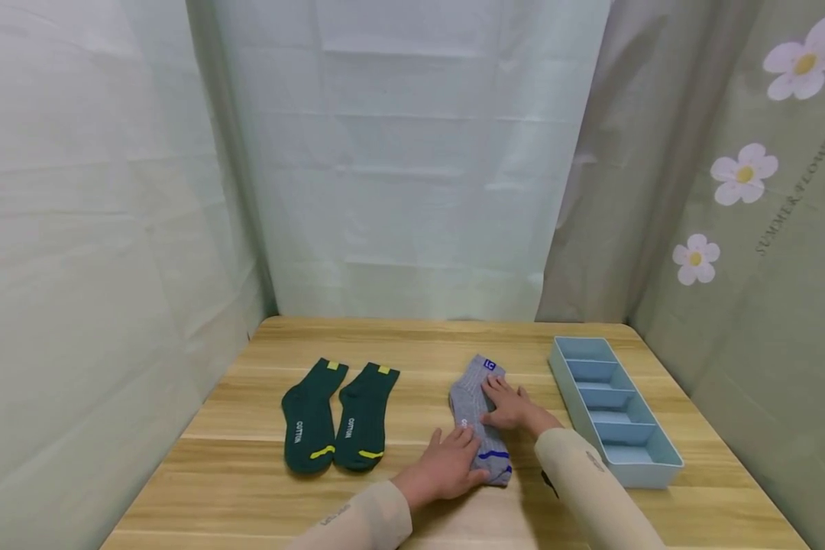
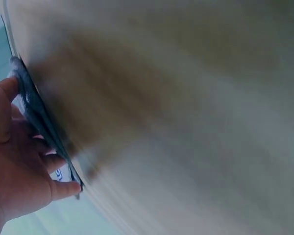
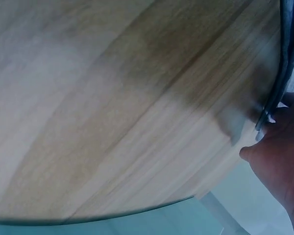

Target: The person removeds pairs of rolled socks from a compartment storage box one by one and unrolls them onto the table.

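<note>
A: From the head view we see both hands flat on the grey sock [image 1: 479, 428]. The left hand [image 1: 447, 467] lies with straight fingers on its toe end, near the blue stripes. The right hand [image 1: 512, 406] presses with spread fingers on the leg part, just below the cuff. Neither one grips anything.

B: Agreed. We place that sock right of the middle of the desk [image 1: 419, 355], between the pair of green socks [image 1: 337, 416] and the blue tray [image 1: 615, 409] with its row of compartments. The green pair lies flat, side by side, well apart from the hands.

A: At the left wrist we find the left hand [image 2: 19, 161] resting on the sock's edge [image 2: 36, 115], fingers fairly straight. The rest is blurred wood.

B: At the right wrist we see only part of the right hand [image 3: 279, 161] beside the sock's edge [image 3: 284, 68]; how its fingers lie we cannot tell there.
</note>
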The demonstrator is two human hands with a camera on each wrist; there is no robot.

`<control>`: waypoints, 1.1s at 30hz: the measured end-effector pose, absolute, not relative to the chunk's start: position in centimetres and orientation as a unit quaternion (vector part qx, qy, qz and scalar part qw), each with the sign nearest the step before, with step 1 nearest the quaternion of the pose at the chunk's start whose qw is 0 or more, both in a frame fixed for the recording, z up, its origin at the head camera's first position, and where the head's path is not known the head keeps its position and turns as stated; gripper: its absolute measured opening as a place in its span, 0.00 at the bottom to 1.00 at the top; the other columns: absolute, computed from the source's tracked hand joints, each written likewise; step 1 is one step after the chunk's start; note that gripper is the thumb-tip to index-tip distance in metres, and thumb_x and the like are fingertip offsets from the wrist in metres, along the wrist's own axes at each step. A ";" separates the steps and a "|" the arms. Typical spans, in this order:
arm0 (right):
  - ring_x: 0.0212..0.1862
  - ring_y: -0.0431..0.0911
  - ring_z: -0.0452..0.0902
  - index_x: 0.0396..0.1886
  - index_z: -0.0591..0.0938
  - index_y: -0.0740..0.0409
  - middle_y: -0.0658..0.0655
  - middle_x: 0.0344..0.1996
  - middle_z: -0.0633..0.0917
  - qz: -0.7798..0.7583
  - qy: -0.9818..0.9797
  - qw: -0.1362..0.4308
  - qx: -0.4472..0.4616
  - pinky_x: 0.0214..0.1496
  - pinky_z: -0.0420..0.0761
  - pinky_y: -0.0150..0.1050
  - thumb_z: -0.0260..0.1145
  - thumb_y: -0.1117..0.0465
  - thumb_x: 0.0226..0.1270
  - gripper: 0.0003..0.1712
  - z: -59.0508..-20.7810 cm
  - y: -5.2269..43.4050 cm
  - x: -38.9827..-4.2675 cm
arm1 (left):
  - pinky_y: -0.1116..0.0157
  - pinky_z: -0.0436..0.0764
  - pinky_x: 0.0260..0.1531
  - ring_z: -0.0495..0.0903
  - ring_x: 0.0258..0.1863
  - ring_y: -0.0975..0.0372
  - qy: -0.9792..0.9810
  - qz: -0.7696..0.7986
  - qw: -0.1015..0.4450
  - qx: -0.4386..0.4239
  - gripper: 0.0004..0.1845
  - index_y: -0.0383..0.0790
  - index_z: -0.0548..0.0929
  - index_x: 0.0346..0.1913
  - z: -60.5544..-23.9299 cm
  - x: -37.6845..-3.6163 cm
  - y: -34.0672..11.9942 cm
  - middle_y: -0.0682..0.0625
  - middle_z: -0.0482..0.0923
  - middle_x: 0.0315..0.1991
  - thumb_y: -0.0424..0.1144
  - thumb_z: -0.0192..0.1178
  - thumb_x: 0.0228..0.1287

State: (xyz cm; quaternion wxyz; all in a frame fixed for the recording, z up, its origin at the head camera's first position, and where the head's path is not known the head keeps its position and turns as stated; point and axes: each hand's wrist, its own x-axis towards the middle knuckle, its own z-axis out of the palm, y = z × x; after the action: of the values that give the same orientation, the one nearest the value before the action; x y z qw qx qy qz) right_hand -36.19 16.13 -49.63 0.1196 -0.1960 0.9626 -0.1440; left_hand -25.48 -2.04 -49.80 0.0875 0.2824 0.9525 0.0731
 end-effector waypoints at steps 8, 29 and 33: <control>0.76 0.63 0.46 0.73 0.65 0.67 0.70 0.75 0.56 -0.158 0.965 0.094 -0.189 0.71 0.44 0.69 0.64 0.52 0.68 0.40 -49.9 16.4 -35.8 | 0.46 0.68 0.62 0.68 0.68 0.55 0.955 0.058 0.026 0.290 0.32 0.44 0.78 0.65 -49.6 -25.9 -1.3 0.47 0.71 0.67 0.64 0.53 0.70; 0.70 0.73 0.55 0.65 0.70 0.77 0.82 0.66 0.63 -0.267 0.956 -0.014 -0.120 0.70 0.56 0.64 0.56 0.62 0.75 0.26 -50.1 18.6 -32.9 | 0.48 0.71 0.61 0.74 0.63 0.50 0.955 0.175 -0.018 0.240 0.26 0.41 0.78 0.64 -48.9 -30.4 -3.1 0.44 0.76 0.63 0.54 0.56 0.73; 0.68 0.73 0.59 0.63 0.73 0.75 0.81 0.62 0.68 -0.252 0.957 -0.039 -0.135 0.67 0.61 0.66 0.58 0.63 0.73 0.24 -50.8 19.0 -32.1 | 0.47 0.71 0.61 0.73 0.63 0.49 0.953 0.226 -0.014 0.200 0.26 0.39 0.78 0.64 -48.9 -31.6 -3.9 0.43 0.76 0.62 0.52 0.58 0.72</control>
State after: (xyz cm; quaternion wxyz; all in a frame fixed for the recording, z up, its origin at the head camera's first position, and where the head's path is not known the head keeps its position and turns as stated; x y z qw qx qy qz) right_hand -32.11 19.02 -50.76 -0.0393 -0.1352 0.9573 -0.2524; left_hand -31.63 -3.85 -48.89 -0.0140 0.1997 0.9535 0.2255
